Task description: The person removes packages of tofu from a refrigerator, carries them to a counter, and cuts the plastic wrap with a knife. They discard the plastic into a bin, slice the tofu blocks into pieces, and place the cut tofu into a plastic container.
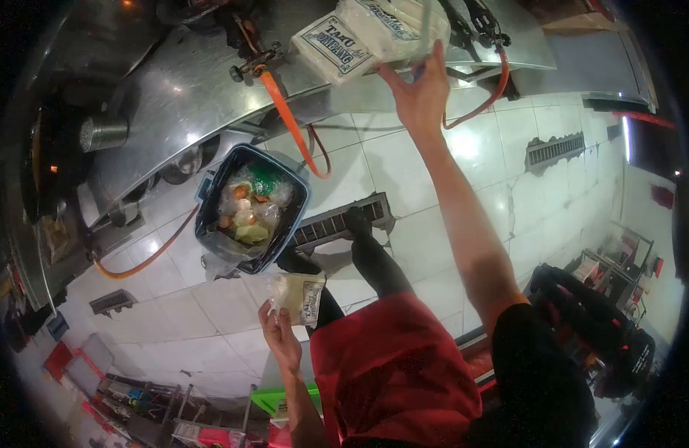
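Observation:
My left hand (282, 337) is low at the left, closed on the crumpled end of a clear plastic tofu pack (294, 297) with printed lettering. My right hand (419, 93) reaches up to the metal counter, thumb and fingers spread around the near edge of a white tofu pack (393, 33). Another pack, a white one with blue print reading "TAHU" (334, 49), lies against it on the left. The undersides of these packs and some of my right fingers are hidden.
A lined bin (306, 196) with plastic and food scraps stands below the steel counter (182, 82). An orange gas hose (285, 116) hangs from the counter's edge. Floor drains (337, 224) have broken tile edges. A metal cup (106, 133) sits on the counter. Shelves with goods line the far sides.

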A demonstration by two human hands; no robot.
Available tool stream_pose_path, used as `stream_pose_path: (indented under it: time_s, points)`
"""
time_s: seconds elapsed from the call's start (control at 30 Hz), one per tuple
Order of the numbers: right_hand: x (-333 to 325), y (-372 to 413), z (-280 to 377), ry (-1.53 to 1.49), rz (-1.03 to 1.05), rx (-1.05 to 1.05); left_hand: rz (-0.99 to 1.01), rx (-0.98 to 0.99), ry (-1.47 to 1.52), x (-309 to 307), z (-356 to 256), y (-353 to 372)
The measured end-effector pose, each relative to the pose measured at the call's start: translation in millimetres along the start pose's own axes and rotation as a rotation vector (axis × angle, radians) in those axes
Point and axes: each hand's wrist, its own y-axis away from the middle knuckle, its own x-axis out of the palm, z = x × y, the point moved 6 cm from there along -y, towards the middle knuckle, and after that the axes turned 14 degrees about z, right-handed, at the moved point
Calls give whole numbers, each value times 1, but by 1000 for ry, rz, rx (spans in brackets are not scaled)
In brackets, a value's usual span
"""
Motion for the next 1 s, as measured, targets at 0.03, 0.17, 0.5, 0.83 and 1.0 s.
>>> stream_pose_path:
  time_s: [0.03,0.17,0.5,0.83,1.0]
  points:
    - [9,-8,-4,-87,37,-39,4,-21,25,4,5,0]
    - [24,-20,-5,10,-51,-169,38,-49,-20,11,5,-3]
    - [-6,97,54,-280,411,384,62,44,-151,16,-17,-28]
    - [76,270,146,-589,1033,644,134,276,-399,17,-64,-73]
    - [84,266,152,-754,989,638,175,289,-258,-1,-64,-83]
